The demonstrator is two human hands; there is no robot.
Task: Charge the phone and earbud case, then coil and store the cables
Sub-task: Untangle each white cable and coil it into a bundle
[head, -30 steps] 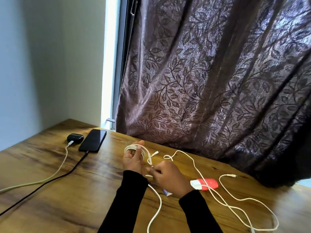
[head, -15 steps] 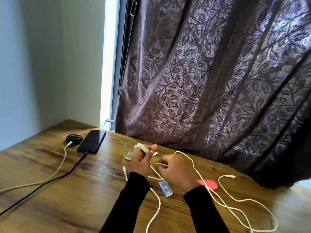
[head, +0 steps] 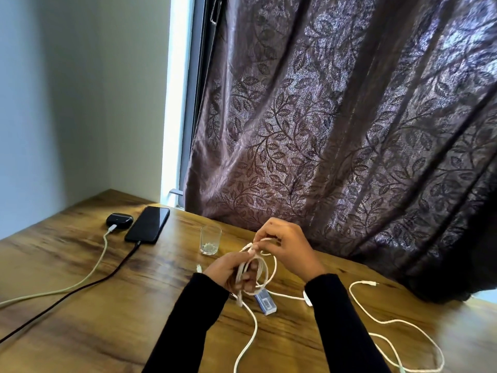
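Note:
A black phone (head: 148, 224) lies on the wooden table (head: 80, 305) at the back left with a black cable (head: 88, 284) plugged in. Beside it sits a black earbud case (head: 119, 219) with a white cable (head: 94, 270) plugged in. My left hand (head: 228, 270) grips a coil of white cable (head: 255, 273) looped around its fingers. Just above it, my right hand (head: 287, 247) pinches the same cable near its end. A loose tail of that cable (head: 251, 343) hangs toward the front edge.
A small clear glass (head: 210, 240) stands behind my left hand. A small blue-and-white device (head: 266, 302) lies under the coil. Another white cable (head: 390, 321) sprawls across the table's right side. A dark patterned curtain (head: 336, 130) hangs close behind the table.
My right hand rose from the table to above my left hand, pulling the cable up. My left hand turned over with the coil. The glass is now uncovered; the red object is hidden.

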